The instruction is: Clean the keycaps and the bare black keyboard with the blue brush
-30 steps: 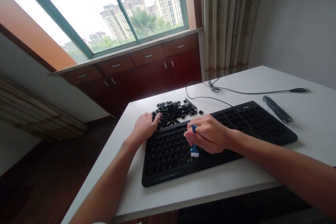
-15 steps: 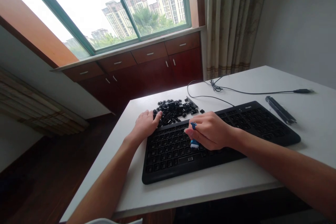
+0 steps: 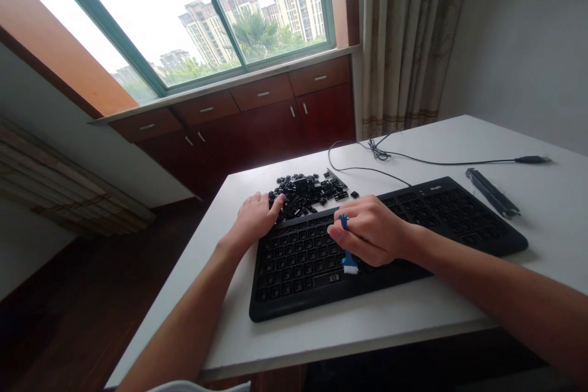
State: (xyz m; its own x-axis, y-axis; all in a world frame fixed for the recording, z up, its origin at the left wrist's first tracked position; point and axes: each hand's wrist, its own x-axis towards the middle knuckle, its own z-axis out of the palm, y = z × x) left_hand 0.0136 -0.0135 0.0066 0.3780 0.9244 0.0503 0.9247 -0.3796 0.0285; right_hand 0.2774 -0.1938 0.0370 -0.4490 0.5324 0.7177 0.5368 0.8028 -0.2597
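A black keyboard (image 3: 294, 263) with its keycaps off lies at a slant on the white table. My right hand (image 3: 370, 229) is closed around a small blue brush (image 3: 350, 263), its white bristles pointing down at the keyboard's lower rows. The brush's blue top end pokes out above the fist; the middle of its handle is hidden by the fingers. At the keyboard's upper left corner rests my left hand (image 3: 257, 217), thumb apart from the fingers. It is beside a heap of loose black keycaps (image 3: 305, 193), and its fingertips are partly out of sight.
The keyboard's cable (image 3: 436, 162) runs across the back of the white table (image 3: 546, 196) to a plug (image 3: 530, 160). A long dark strip (image 3: 492, 193) lies right of the keyboard. Beyond the table stand a red-brown cabinet (image 3: 257, 135) and a curtain (image 3: 404, 43).
My right hand has moved slightly right, and the brush head has come toward me and right over the lower keys. My left hand stays where it was.
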